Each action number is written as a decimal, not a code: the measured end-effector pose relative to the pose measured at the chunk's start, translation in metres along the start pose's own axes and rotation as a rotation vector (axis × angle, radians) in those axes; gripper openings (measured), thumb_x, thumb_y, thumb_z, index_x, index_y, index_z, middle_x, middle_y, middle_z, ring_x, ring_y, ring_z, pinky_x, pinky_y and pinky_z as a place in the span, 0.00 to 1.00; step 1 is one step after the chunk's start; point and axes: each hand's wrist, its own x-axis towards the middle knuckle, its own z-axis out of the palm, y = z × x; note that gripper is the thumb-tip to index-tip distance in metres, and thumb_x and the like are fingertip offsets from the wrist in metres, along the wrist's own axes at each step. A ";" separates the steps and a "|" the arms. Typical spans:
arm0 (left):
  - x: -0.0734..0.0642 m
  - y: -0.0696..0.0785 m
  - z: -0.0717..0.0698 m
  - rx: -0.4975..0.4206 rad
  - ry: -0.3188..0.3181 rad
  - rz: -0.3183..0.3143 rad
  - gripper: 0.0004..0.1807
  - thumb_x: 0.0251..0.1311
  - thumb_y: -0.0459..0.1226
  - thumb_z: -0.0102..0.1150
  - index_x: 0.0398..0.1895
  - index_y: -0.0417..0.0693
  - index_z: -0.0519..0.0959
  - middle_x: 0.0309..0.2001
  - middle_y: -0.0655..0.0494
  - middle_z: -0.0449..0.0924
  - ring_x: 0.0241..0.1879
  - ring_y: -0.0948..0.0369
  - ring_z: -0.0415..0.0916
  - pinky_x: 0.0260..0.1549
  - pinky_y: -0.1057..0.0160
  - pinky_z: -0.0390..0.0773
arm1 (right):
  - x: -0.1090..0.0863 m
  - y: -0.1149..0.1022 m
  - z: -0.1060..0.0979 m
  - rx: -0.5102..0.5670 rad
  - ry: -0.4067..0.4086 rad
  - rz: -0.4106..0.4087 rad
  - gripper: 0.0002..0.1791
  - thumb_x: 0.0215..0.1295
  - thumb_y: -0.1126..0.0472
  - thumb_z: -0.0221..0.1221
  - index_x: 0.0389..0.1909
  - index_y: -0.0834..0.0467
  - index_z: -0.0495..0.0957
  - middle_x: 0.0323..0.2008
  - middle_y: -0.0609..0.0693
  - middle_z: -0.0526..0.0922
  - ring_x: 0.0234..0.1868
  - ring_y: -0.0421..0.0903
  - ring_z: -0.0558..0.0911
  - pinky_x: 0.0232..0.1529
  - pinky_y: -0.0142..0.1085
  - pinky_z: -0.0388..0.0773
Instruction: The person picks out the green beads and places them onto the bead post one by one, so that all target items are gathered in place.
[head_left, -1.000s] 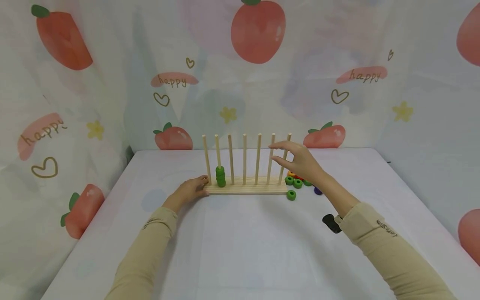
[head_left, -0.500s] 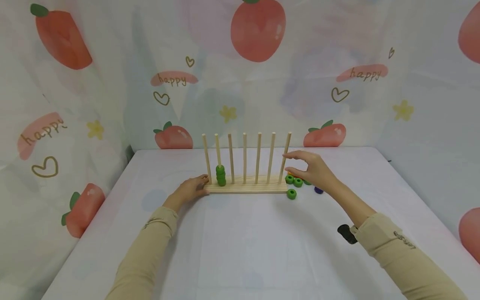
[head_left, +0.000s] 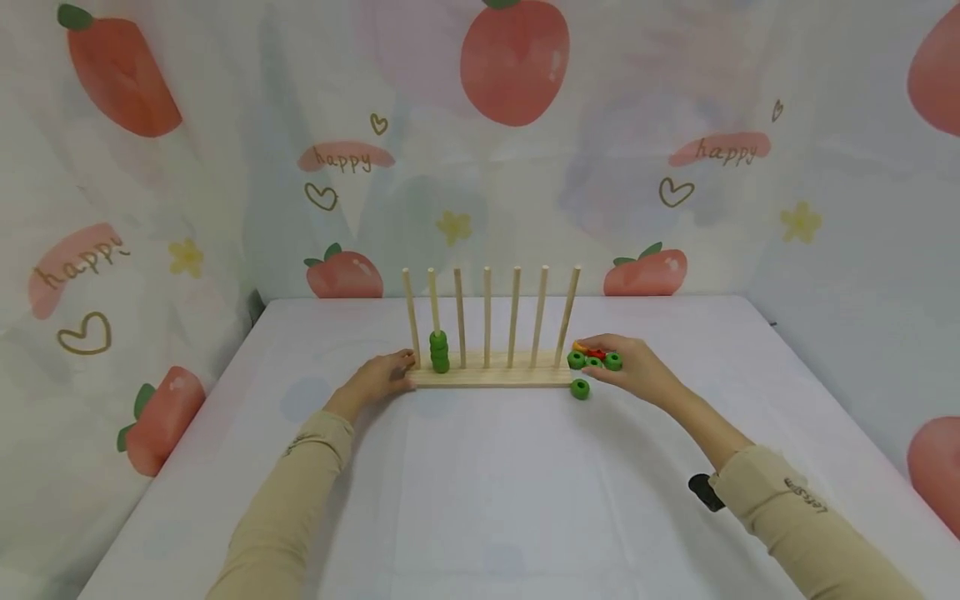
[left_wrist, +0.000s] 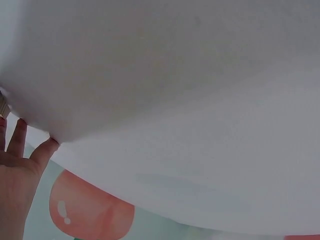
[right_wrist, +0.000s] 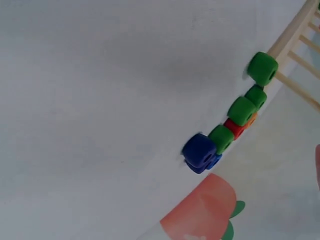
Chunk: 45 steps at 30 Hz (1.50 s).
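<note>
A wooden peg rack [head_left: 491,379] with a row of upright pegs stands on the table. Several green beads [head_left: 439,353] are stacked on its second peg from the left. My left hand [head_left: 375,377] grips the rack's left end, thumb at the front and fingers behind; in the left wrist view that hand [left_wrist: 17,167] shows at the left edge. Beyond the rack's right end, my right hand [head_left: 637,367] reaches over loose beads, thumb and fingers apart around green beads [head_left: 613,362]. Only a sliver of this hand [right_wrist: 318,165] enters the right wrist view.
One green bead [head_left: 580,389] lies by the rack's front right corner. Red [right_wrist: 233,128], orange [right_wrist: 251,120] and blue beads [right_wrist: 199,150] lie among the green ones in the right wrist view. A black object [head_left: 705,492] shows at the right cuff. Patterned cloth [head_left: 517,208] hangs behind the table.
My right hand has moved from beside the right-hand pegs down and to the right, to the loose beads. The left hand stays at the rack's end.
</note>
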 end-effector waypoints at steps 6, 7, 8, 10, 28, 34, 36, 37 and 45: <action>0.000 -0.001 -0.001 -0.005 -0.005 -0.022 0.32 0.58 0.43 0.61 0.62 0.33 0.69 0.67 0.38 0.62 0.64 0.39 0.62 0.64 0.44 0.64 | -0.004 0.014 0.009 0.028 -0.082 0.068 0.24 0.55 0.67 0.65 0.53 0.70 0.74 0.50 0.67 0.79 0.50 0.64 0.79 0.52 0.57 0.76; -0.001 -0.002 -0.001 -0.003 -0.004 -0.026 0.32 0.58 0.43 0.61 0.61 0.33 0.69 0.67 0.38 0.62 0.64 0.39 0.62 0.64 0.44 0.64 | -0.005 0.016 0.011 0.028 -0.098 0.068 0.24 0.56 0.66 0.65 0.53 0.71 0.74 0.49 0.67 0.80 0.49 0.64 0.79 0.51 0.57 0.76; -0.001 -0.003 -0.001 0.006 -0.004 -0.027 0.31 0.57 0.43 0.61 0.61 0.33 0.70 0.67 0.38 0.63 0.64 0.39 0.63 0.64 0.44 0.64 | -0.006 0.017 0.012 0.021 -0.112 0.066 0.24 0.56 0.65 0.65 0.53 0.71 0.74 0.48 0.66 0.80 0.48 0.63 0.79 0.50 0.56 0.77; -0.001 -0.005 0.000 0.005 -0.006 -0.028 0.31 0.57 0.42 0.62 0.61 0.33 0.70 0.67 0.38 0.63 0.64 0.39 0.62 0.64 0.44 0.63 | -0.007 0.020 0.016 0.005 -0.138 0.057 0.24 0.57 0.62 0.65 0.51 0.70 0.74 0.46 0.65 0.81 0.46 0.61 0.79 0.48 0.55 0.78; 0.002 0.002 -0.001 0.008 0.018 0.006 0.30 0.58 0.41 0.62 0.60 0.34 0.71 0.66 0.41 0.65 0.63 0.41 0.66 0.62 0.46 0.67 | -0.006 0.037 0.029 0.075 -0.294 0.185 0.22 0.56 0.66 0.65 0.50 0.74 0.74 0.47 0.68 0.79 0.49 0.63 0.80 0.47 0.46 0.82; 0.003 -0.002 0.002 0.004 0.018 0.000 0.30 0.57 0.41 0.62 0.60 0.34 0.71 0.66 0.41 0.65 0.64 0.42 0.65 0.64 0.47 0.65 | -0.004 0.036 0.033 0.008 -0.311 0.174 0.22 0.54 0.63 0.67 0.47 0.72 0.75 0.44 0.65 0.81 0.46 0.60 0.82 0.44 0.44 0.83; 0.003 -0.002 0.001 0.004 0.016 0.012 0.30 0.57 0.41 0.62 0.60 0.34 0.71 0.67 0.41 0.64 0.64 0.42 0.64 0.64 0.47 0.65 | -0.003 0.036 0.034 -0.015 -0.302 0.189 0.21 0.55 0.63 0.67 0.46 0.72 0.76 0.42 0.64 0.81 0.44 0.58 0.82 0.43 0.44 0.83; 0.003 -0.001 0.001 0.003 0.016 0.015 0.29 0.57 0.41 0.62 0.59 0.33 0.72 0.67 0.41 0.64 0.64 0.42 0.64 0.64 0.47 0.65 | -0.002 0.036 0.034 -0.028 -0.300 0.187 0.20 0.55 0.63 0.66 0.45 0.72 0.76 0.41 0.63 0.81 0.43 0.58 0.82 0.42 0.44 0.83; 0.002 0.001 -0.002 0.010 0.021 -0.005 0.30 0.57 0.41 0.63 0.59 0.34 0.72 0.66 0.41 0.66 0.63 0.41 0.66 0.63 0.46 0.66 | 0.004 0.034 0.038 -0.083 -0.299 0.235 0.15 0.57 0.60 0.65 0.41 0.66 0.77 0.36 0.55 0.82 0.37 0.46 0.80 0.40 0.40 0.82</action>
